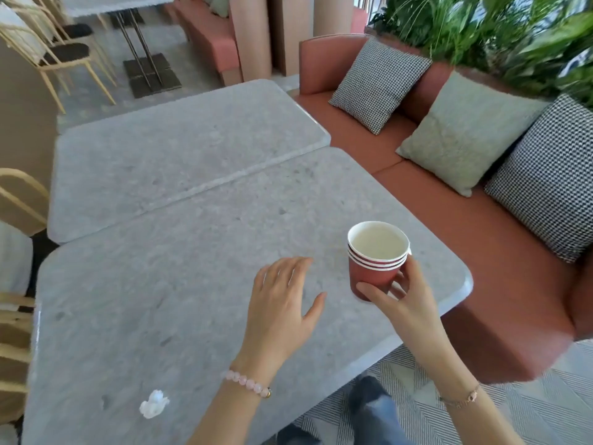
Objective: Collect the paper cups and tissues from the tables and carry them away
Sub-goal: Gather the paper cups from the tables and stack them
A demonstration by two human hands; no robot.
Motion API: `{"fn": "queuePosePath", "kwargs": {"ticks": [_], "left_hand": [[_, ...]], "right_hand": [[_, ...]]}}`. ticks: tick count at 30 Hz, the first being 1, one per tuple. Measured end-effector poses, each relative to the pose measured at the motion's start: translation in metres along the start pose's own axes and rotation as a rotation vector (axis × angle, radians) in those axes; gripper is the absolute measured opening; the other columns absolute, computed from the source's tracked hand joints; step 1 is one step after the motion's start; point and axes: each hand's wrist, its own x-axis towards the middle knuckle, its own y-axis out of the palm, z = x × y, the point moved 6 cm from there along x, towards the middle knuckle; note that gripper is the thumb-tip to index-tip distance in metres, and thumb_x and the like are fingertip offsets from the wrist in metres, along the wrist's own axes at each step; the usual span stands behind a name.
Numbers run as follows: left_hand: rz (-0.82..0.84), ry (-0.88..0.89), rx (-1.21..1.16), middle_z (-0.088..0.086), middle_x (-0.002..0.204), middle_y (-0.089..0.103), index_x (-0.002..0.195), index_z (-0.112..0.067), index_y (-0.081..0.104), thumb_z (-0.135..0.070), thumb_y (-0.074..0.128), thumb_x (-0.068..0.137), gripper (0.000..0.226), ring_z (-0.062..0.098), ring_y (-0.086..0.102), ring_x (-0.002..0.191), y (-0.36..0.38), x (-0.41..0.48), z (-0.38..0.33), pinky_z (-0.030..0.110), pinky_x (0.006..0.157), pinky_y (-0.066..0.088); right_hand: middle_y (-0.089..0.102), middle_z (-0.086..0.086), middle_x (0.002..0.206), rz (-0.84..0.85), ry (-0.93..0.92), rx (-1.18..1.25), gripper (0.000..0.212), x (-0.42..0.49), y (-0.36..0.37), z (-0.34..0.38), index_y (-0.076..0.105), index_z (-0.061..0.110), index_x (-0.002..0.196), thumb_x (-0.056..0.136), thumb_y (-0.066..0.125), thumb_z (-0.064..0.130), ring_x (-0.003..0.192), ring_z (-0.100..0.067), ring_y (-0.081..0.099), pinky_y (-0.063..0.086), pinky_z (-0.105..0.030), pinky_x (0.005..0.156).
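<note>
A stack of red paper cups [375,263] with white insides stands near the right edge of the near grey stone table [179,284]. My right hand [406,303] grips the stack low down, thumb at the front and fingers round the far side. Just left of the cups my left hand [284,303] hovers over the tabletop with its fingers spread and holds nothing. A small crumpled white tissue [154,407] lies on the table at the near left, well apart from both hands.
A second grey table [179,149] butts against the far side. A red bench sofa [500,284] with three cushions runs along the right, with plants behind it. Wooden chairs [16,200] stand at the left. My legs [372,412] are below the table's near edge.
</note>
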Motion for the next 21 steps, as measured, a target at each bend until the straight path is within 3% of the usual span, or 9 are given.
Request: {"fn": "queuePosePath", "kwargs": {"ticks": [5,9,15,21], "left_hand": [[0.021,-0.024,0.000,0.006,0.107,0.067,0.112,-0.007,0.063,-0.035,0.064,0.078,0.044,0.028,0.063,0.100,0.039,0.017,-0.026,0.042,0.089,0.049],[0.083,-0.098,0.000,0.008,0.105,0.067,0.111,-0.005,0.064,-0.025,0.081,0.068,0.050,0.029,0.064,0.097,0.080,0.031,-0.051,0.041,0.086,0.049],[0.129,-0.225,-0.013,0.007,0.107,0.067,0.114,-0.007,0.061,-0.025,0.078,0.071,0.050,0.028,0.064,0.098,0.134,0.043,-0.080,0.039,0.086,0.048],[0.133,-0.455,-0.087,0.000,0.129,0.055,0.131,-0.016,0.049,-0.036,0.063,0.085,0.052,0.019,0.049,0.121,0.166,0.033,-0.076,0.030,0.103,0.032]], "right_hand": [[0.062,0.012,0.111,0.010,0.033,0.005,0.069,0.025,-0.042,-0.025,0.047,0.030,0.125,0.068,0.081,0.013,0.099,0.002,0.060,0.044,-0.003,0.074],[0.061,0.019,0.110,0.049,0.036,-0.031,0.064,0.059,-0.081,-0.035,0.048,0.043,0.114,0.068,0.082,0.015,0.101,0.003,0.059,0.046,-0.006,0.076],[0.063,0.014,0.110,0.125,0.042,-0.028,0.059,0.104,-0.126,-0.047,0.051,0.040,0.108,0.067,0.083,0.012,0.097,0.007,0.059,0.044,-0.004,0.078],[0.063,0.008,0.114,0.243,0.062,-0.037,0.063,0.131,-0.141,-0.057,0.051,0.029,0.118,0.066,0.083,0.015,0.104,-0.005,0.060,0.046,-0.013,0.081]]}}
